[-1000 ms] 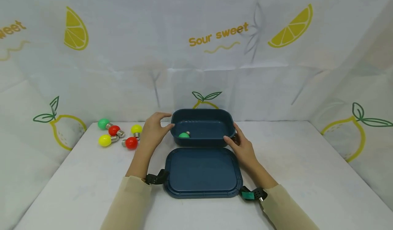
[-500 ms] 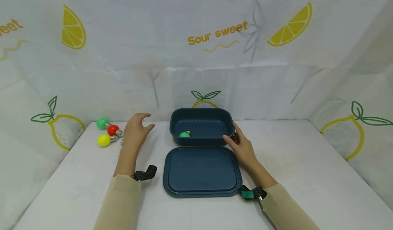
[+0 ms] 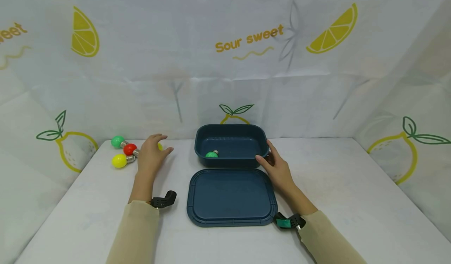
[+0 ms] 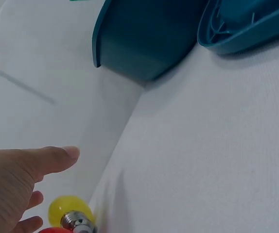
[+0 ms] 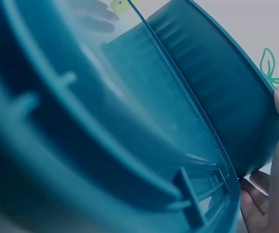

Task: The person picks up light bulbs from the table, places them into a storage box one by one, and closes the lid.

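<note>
One yellow bulb (image 3: pixel 160 146) is lying on desk (image 3: pixel 334 185) at about one o'clock from left hand (image 3: pixel 150 156), showing between thumb and fingers. Left hand is nearer, thumb standing apart from fingers, gripping nothing; contact is unclear. In left wrist view, metal base (image 4: pixel 77 220) is pointing toward five o'clock. Right hand (image 3: pixel 278 170) is holding box (image 3: pixel 230 163), which is sitting at three o'clock from left hand.

Green, red and yellow bulbs (image 3: pixel 130 149) by the left hand (image 3: pixel 149 156); dark-blue box (image 3: pixel 230 162) by the right hand (image 3: pixel 280 172); lemon-printed white backdrop (image 3: pixel 155 40) beyond.
</note>
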Available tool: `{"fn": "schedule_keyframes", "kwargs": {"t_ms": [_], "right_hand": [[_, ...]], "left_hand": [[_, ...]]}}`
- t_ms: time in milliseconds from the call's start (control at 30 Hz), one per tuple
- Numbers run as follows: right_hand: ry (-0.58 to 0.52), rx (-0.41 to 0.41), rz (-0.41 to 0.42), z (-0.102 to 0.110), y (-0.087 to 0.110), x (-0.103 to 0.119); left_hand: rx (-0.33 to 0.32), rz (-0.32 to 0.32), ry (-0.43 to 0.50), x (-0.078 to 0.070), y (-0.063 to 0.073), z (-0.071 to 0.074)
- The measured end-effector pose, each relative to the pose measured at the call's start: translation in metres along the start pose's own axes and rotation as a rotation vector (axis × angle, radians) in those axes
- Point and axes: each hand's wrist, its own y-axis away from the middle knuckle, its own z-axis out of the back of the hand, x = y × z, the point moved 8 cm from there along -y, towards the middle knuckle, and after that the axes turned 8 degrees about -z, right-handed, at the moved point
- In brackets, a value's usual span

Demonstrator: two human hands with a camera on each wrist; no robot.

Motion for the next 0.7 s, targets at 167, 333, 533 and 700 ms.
{"fn": "schedule_keyframes", "kwargs": {"t_ms": [167, 333, 533, 700], "right_hand": [[-0.01, 0.004, 0.002, 0.0, 0.0, 0.0], [-0.002, -0.001, 0.004, 0.0, 0.001, 0.0], [0.0, -0.002, 0.014, 0.0, 0.002, 0.001], [0.003, -0.007, 0.009, 0.0, 0.001, 0.0]], "left_hand": [[0.017, 0.049, -0.014, 0.009, 0.003, -0.003], [0.022, 0.066, 0.02, 0.016, 0.006, -0.006], [0.023, 0.064, 0.014, 0.02, 0.007, -0.01], [0.034, 0.069, 0.009, 0.021, 0.006, -0.013]]}}
